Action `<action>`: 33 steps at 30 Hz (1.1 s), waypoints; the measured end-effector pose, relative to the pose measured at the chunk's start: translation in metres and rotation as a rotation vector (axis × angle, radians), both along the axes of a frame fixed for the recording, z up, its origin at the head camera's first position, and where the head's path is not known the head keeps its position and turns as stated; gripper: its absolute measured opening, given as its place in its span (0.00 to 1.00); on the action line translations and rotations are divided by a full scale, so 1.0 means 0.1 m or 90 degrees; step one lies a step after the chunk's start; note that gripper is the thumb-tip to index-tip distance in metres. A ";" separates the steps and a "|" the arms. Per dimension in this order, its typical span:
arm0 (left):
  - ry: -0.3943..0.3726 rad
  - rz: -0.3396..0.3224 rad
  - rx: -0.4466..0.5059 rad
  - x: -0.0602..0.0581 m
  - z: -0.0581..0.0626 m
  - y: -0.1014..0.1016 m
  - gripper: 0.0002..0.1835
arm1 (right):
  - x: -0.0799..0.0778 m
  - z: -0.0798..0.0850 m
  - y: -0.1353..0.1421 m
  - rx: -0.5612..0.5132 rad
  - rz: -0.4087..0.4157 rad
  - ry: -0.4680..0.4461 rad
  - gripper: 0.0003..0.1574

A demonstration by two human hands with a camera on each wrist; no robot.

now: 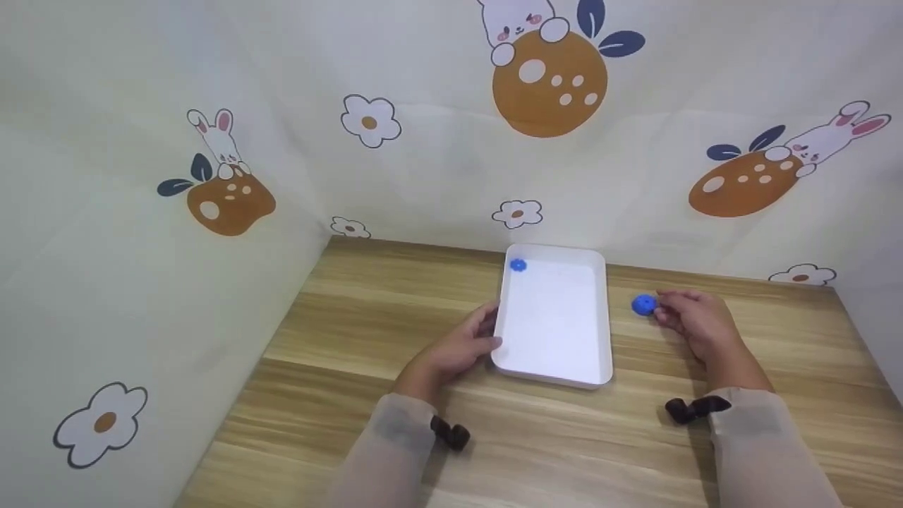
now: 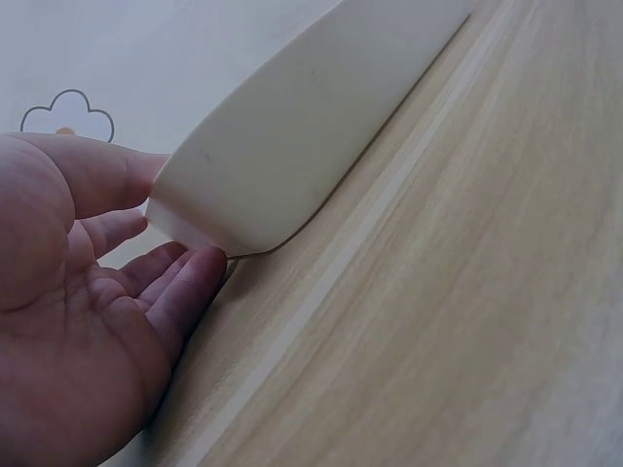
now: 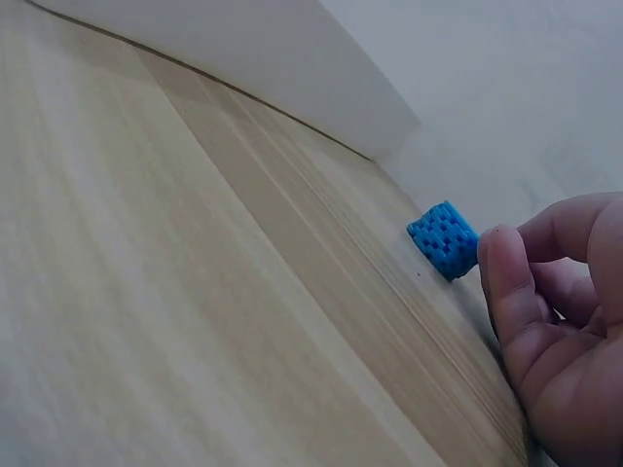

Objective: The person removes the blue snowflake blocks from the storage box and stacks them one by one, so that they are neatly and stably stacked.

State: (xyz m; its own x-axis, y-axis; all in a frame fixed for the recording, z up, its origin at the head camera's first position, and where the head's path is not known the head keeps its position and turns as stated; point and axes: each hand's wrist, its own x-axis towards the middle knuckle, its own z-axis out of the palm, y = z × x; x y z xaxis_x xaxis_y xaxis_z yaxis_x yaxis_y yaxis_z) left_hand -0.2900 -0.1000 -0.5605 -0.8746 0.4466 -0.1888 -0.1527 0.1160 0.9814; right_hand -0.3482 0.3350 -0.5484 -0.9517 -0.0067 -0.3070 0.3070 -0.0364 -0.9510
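A shallow white tray [image 1: 554,321] lies on the wooden table, with a small blue toothed disc [image 1: 518,265] in its far left corner. My left hand [image 1: 465,346] grips the tray's left side near its front; in the left wrist view, thumb and fingers of the left hand [image 2: 97,282] meet the tray's end [image 2: 273,136]. To the right of the tray, my right hand [image 1: 695,321] pinches a stack of blue toothed discs [image 1: 643,305] by one end. Close up, the stack [image 3: 444,240] shows several layers of teeth at the fingertips of the right hand [image 3: 555,311].
Pale cloth walls [image 1: 423,169] printed with rabbits, oranges and flowers enclose the wood-grain table [image 1: 374,303] at the back and sides. The tray's far edge sits close to the back wall. Dark wrist-camera mounts [image 1: 695,409] are strapped over both sleeves.
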 end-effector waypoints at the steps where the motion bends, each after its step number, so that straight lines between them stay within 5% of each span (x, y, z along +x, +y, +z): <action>1: 0.000 0.000 0.001 0.00 0.00 0.00 0.40 | 0.00 0.02 -0.01 -0.001 -0.004 -0.003 0.21; 5: 0.004 -0.002 -0.002 -0.01 0.00 0.00 0.40 | 0.02 0.10 -0.08 -0.013 -0.006 -0.002 0.07; 12: -0.007 0.002 -0.009 0.00 0.00 -0.01 0.41 | 0.06 0.23 -0.42 -0.071 0.017 0.055 0.10; 24: -0.008 0.000 -0.008 -0.01 -0.02 0.00 0.41 | 0.17 0.47 -0.92 -0.040 0.079 0.097 0.07; 33: -0.016 0.001 -0.008 -0.01 -0.02 -0.02 0.40 | -0.03 0.52 -1.14 -0.042 0.110 0.085 0.08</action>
